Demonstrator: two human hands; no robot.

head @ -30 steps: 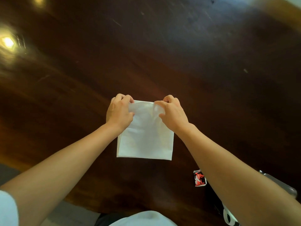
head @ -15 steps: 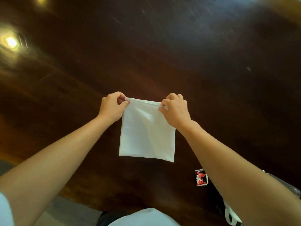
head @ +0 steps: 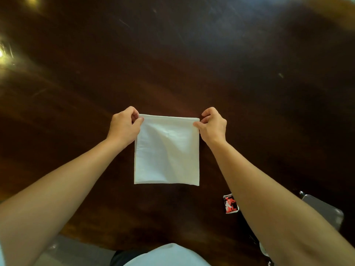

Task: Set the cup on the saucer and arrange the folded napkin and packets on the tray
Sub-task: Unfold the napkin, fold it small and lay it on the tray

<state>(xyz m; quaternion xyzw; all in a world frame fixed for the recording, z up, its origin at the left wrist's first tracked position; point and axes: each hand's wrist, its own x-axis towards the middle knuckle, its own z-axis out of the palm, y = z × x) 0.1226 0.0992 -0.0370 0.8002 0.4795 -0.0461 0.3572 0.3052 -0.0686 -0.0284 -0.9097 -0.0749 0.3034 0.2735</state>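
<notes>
A white folded napkin (head: 167,150) lies roughly square on the dark wooden table (head: 192,64) in front of me. My left hand (head: 124,125) pinches its far left corner. My right hand (head: 212,125) pinches its far right corner, and the far edge is stretched straight between them. A red and white packet (head: 230,204) lies on the table near me, partly hidden behind my right forearm. No cup or saucer is in view.
A grey metal tray edge (head: 324,210) shows at the lower right, mostly covered by my right forearm. A white object (head: 262,248) peeks out under that arm. The table's near edge runs along the bottom, by my lap.
My hands have slid apart along the napkin's far edge, out to its two corners. The napkin now lies flatter and squarer, with its far edge pulled straight.
</notes>
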